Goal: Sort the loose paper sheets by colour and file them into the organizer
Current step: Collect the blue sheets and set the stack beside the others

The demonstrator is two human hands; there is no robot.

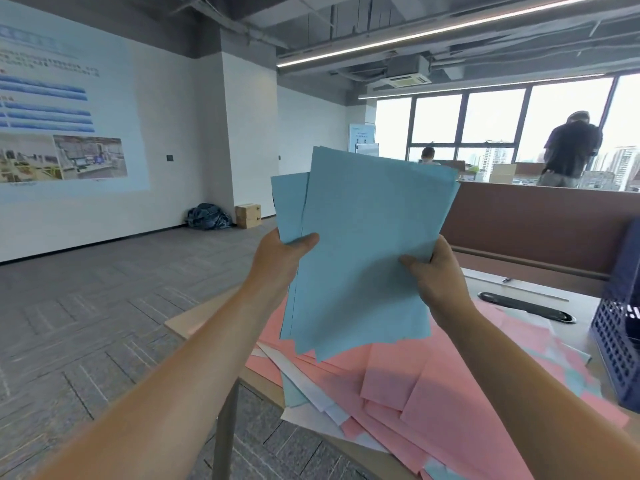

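Note:
I hold a stack of blue sheets (363, 244) upright in front of me, above the desk. My left hand (280, 258) grips its left edge, thumb across the front. My right hand (436, 275) grips the right edge, thumb on the front and fingers behind. The sheets are unevenly fanned, one sticking out at the upper left. Below lies a loose pile of pink sheets (408, 393) mixed with a few white (311, 410) and blue ones on the desk. The dark blue mesh organizer (620, 351) stands at the right edge, partly cut off.
The wooden desk (194, 323) has its corner at the left; sheets overhang its front edge. A black cable grommet (526, 306) sits near the brown partition (536, 230). Two people are by the far windows. Carpeted floor spreads to the left, with boxes and a bag by the wall.

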